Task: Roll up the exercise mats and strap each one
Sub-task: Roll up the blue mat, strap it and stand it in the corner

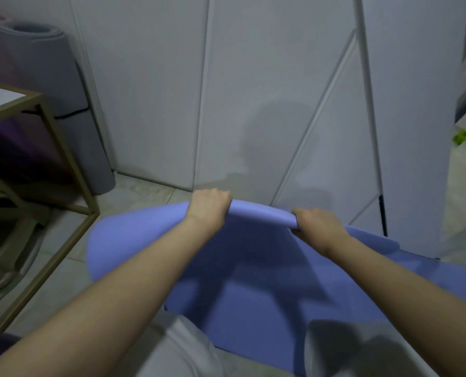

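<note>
Head view: left hand (208,207) and right hand (318,227) clench rolled edge of blue mat (253,270).

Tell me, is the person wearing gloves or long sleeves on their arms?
No gloves and no sleeves in view. The left hand and right hand are bare, and so are the left forearm and right forearm. No watch or bracelet shows at either wrist.

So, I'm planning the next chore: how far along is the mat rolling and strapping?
Done: a grey rolled foam mat stands by the white panelled wall with a black strap round it. In hand: the left hand and right hand grip the first curl at the far end of the periwinkle-blue foam mat; most of it lies flat on the floor. Left: roll it up and strap it.
</note>
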